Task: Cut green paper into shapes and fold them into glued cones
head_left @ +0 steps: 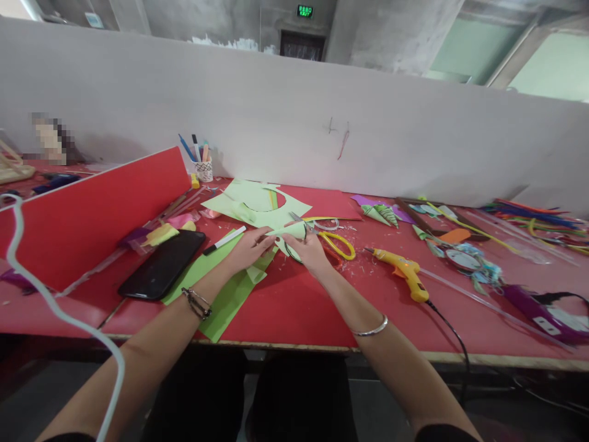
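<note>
My left hand (251, 248) and my right hand (310, 248) meet over the middle of the red table, both closed on a piece of pale green paper (294, 231) with dark lines on it. The paper is curled between my fingers. Just behind my right hand lie scissors with yellow handles (338, 244), their blades partly hidden. Beyond my hands rests a pale green sheet (289, 205) with a round hole cut out. Under my left wrist are brighter green sheets (232, 310), and a white marker with a black cap (224, 240) lies on them.
A black phone (162, 265) lies left, near a standing red board (105, 212). A pen cup (203, 170) stands by the white partition (276, 123). To the right are a yellow glue gun (405, 270) with a cord, leaf-like paper pieces (380, 215) and pipe cleaners (534, 215).
</note>
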A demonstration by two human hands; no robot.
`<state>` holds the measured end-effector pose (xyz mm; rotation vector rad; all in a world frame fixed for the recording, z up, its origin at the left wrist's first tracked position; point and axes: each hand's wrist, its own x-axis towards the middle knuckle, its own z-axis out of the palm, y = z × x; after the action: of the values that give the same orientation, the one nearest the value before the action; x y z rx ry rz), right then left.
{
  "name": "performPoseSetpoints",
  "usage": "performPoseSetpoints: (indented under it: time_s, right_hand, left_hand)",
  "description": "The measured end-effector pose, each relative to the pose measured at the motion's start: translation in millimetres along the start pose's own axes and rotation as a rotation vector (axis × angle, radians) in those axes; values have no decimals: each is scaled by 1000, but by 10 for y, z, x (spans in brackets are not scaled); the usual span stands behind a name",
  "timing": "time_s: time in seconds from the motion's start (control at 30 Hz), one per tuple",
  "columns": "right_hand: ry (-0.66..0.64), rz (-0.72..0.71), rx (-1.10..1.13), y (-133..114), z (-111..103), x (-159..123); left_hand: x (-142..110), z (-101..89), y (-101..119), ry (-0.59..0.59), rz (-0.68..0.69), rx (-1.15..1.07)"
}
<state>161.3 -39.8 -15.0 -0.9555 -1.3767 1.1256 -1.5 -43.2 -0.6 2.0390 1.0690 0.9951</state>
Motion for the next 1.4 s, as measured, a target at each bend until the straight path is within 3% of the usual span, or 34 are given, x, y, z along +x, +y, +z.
performPoseSetpoints:
  time_s: [0.2, 0.47, 1.1, 1.4]
  right_hand:
    - [-9, 120, 136, -4, -4, -3]
    - [26, 181, 284, 86, 50, 15]
    - [71, 221, 566, -55, 153, -48]
    - [78, 209, 477, 1, 121, -19]
  left_hand:
    - [15, -16, -8, 201, -1, 16]
    - [1, 35, 0, 287, 56, -33]
    - [4, 111, 1, 318, 45, -102]
    - [-7, 49, 62, 350, 30, -138]
